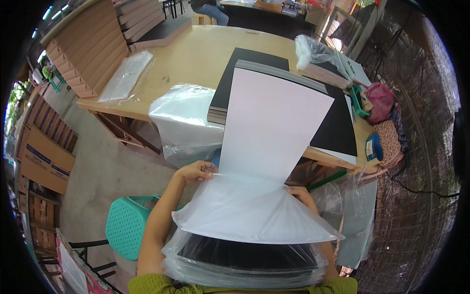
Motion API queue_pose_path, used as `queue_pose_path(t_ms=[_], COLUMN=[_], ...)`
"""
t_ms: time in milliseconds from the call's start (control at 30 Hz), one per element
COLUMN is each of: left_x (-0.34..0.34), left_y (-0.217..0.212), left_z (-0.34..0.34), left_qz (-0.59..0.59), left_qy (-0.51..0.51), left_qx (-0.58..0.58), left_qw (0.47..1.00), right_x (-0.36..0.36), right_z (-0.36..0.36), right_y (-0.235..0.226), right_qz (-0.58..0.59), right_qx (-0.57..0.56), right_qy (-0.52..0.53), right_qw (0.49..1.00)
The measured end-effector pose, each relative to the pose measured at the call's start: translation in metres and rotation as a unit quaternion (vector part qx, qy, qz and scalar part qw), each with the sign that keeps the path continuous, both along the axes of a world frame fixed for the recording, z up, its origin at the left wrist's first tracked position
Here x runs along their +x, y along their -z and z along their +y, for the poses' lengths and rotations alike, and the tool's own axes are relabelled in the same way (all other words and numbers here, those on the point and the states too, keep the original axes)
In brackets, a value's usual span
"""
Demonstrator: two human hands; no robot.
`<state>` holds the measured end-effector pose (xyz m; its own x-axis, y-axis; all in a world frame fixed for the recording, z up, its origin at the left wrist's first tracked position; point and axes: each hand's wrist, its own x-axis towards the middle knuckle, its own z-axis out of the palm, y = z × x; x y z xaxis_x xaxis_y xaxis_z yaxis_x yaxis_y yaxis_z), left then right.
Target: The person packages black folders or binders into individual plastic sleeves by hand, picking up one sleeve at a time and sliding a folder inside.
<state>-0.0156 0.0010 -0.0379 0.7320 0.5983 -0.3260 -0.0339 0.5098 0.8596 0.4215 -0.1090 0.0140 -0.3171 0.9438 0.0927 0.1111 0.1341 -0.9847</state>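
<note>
A tall white sheet (274, 117) leans against a stack on the table. Its lower part is inside a clear plastic bag (254, 210). My left hand (197, 171) is closed, pinching the bag's left edge near its mouth. At the right edge, my right hand (301, 194) grips the bag too; part of it is hidden behind the plastic. Under this bag, close to my body, lies a pile of plastic-wrapped black boards (245, 254).
A wooden table (196, 54) carries black boards (338, 122), clear plastic bags (183, 115), wrapped sheets (128, 76) and a tall stack of brown cartons (85, 49). A green stool (128, 228) stands at left. A pink bag (381, 103) and tape roll (373, 146) sit at right.
</note>
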Motion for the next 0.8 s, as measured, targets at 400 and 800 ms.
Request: queue_pose_path(t_ms=[400,800], left_x=[-0.022,0.011], left_y=[0.078,0.040], left_z=[0.009,0.000], left_qz=[0.034,0.305], left_qy=[-0.103,-0.128], left_qx=[-0.120,0.273], left_qw=[0.987,0.903], right_x=[-0.013,0.040], right_z=[0.008,0.045], right_y=[0.010,0.136], right_qz=[0.116,0.008], right_qx=[-0.109,-0.065], right_qy=[0.035,0.281], right_qw=[0.987,0.958])
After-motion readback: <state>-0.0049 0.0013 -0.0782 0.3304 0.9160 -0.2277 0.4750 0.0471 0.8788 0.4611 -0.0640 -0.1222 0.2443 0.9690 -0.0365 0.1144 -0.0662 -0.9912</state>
